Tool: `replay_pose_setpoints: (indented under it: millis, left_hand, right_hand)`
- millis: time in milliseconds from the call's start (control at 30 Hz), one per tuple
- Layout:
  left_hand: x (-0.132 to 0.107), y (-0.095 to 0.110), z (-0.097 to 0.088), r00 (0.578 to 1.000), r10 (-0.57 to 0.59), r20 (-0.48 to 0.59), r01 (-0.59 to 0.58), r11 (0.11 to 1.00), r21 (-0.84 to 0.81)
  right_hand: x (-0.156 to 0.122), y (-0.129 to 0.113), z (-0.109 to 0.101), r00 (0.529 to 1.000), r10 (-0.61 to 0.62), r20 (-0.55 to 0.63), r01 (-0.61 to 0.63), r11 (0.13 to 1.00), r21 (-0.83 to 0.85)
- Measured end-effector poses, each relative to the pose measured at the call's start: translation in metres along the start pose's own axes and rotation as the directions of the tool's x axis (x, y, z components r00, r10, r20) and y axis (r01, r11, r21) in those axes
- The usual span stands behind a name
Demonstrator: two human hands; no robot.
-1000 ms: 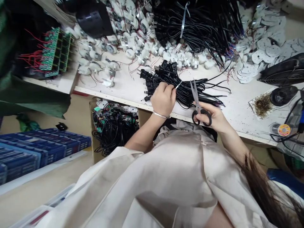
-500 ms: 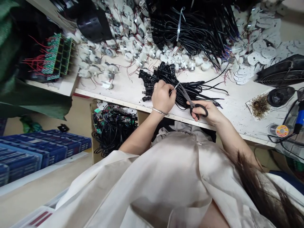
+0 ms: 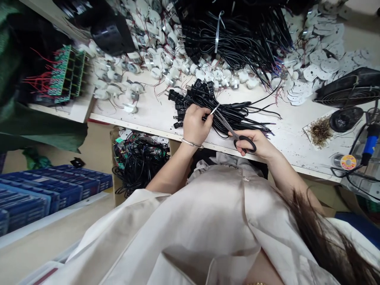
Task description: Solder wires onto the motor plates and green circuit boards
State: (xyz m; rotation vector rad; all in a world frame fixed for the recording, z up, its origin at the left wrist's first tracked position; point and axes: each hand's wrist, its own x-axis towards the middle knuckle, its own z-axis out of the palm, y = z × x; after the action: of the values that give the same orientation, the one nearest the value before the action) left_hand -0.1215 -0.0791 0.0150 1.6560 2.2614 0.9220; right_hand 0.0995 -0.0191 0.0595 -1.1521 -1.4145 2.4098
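Note:
A bundle of black power cords [image 3: 237, 110] with plugs lies on the white bench in front of me, plugs to the left and bare wire ends to the right. My left hand [image 3: 196, 124] is at the plug side, its thumb and finger pinched on a thin white tie [image 3: 215, 109] that runs up over the cords. In my right hand [image 3: 258, 143] is a pair of scissors [image 3: 227, 126] with black handles. Their blades point up and left across the cords, with the tips close to the tie. Whether the blades touch it I cannot tell.
Another tied bundle of black cords [image 3: 237, 39] lies at the back among many small white motors [image 3: 173, 73]. Green circuit boards [image 3: 61, 77] stand at left. To the right are a black fan [image 3: 350, 89], a solder spool [image 3: 348, 162] and a blue-handled tool [image 3: 370, 145]. A box of wires [image 3: 142, 162] sits below the bench.
The scissors have come slightly toward me, and their tips now sit lower beside the tie. My left hand still pinches the tie, which shows straighter. The whole view has shifted a little.

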Motion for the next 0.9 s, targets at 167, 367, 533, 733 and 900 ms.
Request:
replay_pose_setpoints:
  millis: [167,367,533,733,900]
  left_hand:
    - [-0.004,-0.002,0.001,1.0,0.004,-0.024,-0.005,0.999,-0.05]
    - [-0.009,-0.005,0.004,0.996,0.046,-0.077,-0.051,0.997,-0.061]
    - [-0.016,-0.006,0.008,0.984,0.089,-0.151,-0.103,0.991,-0.082]
    - [-0.021,-0.01,0.014,0.934,0.207,-0.29,-0.243,0.966,-0.093]
    - [-0.019,-0.008,0.013,0.942,0.194,-0.275,-0.225,0.97,-0.087]
  right_hand:
    - [0.006,-0.004,0.003,0.998,0.018,-0.068,-0.019,1.0,-0.019]
    - [0.0,-0.01,0.004,0.995,0.042,-0.091,-0.048,0.997,-0.067]
    - [-0.006,-0.02,0.004,0.995,0.06,-0.086,-0.069,0.991,-0.116]
    - [0.006,-0.015,0.006,0.995,0.043,-0.096,-0.054,0.992,-0.115]
    - [0.01,0.001,-0.001,0.999,-0.003,-0.045,-0.003,0.993,-0.117]
